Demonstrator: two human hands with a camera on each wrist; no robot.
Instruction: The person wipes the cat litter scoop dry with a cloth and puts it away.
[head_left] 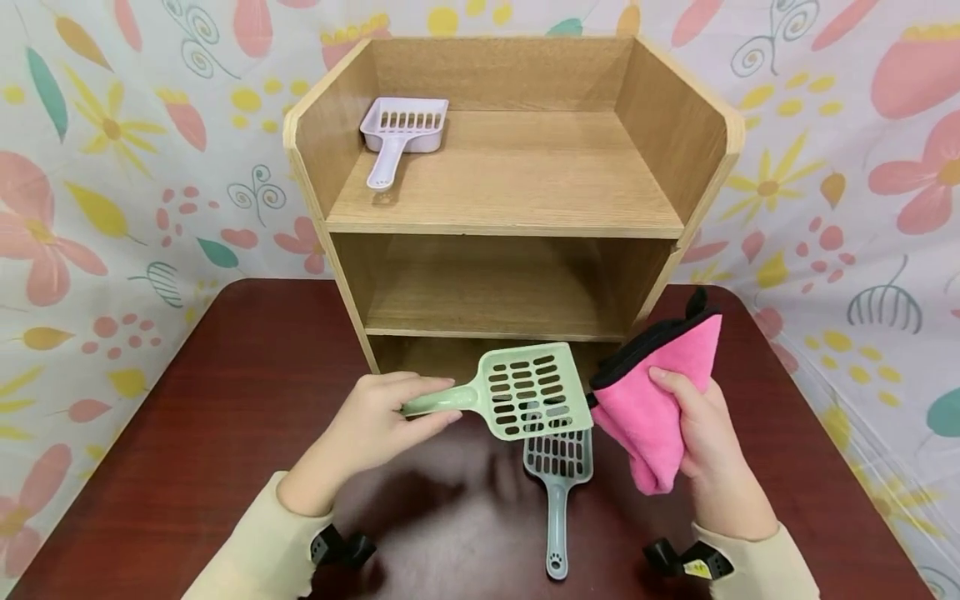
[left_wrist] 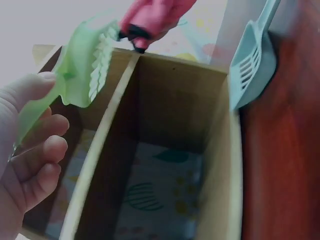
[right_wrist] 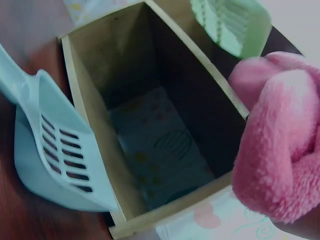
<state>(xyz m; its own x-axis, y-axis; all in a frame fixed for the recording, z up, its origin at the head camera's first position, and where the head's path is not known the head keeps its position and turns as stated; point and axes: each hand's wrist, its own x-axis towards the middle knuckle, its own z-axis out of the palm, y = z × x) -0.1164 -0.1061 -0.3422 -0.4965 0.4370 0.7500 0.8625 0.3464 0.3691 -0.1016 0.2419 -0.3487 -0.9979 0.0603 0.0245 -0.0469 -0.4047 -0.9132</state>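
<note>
In the head view a light green slotted litter scoop (head_left: 516,385) is held up over the table, its handle pinched between the thumb and fingers of my left hand (head_left: 367,429). My right hand (head_left: 711,446) grips a folded pink cloth (head_left: 660,400) with black edging, close to the scoop's right edge. Below the green scoop, a blue-grey litter scoop (head_left: 557,508) lies on the table with its handle toward me; part of its head is covered from above. The right wrist view shows this blue scoop (right_wrist: 65,145) sitting in a matching holder (right_wrist: 37,170).
A wooden shelf unit (head_left: 510,229) stands at the back of the dark red table (head_left: 262,400). On its top level, at the left, a lilac scoop (head_left: 390,158) lies in a lilac tray (head_left: 427,143). Patterned cloth (head_left: 112,208) hangs behind.
</note>
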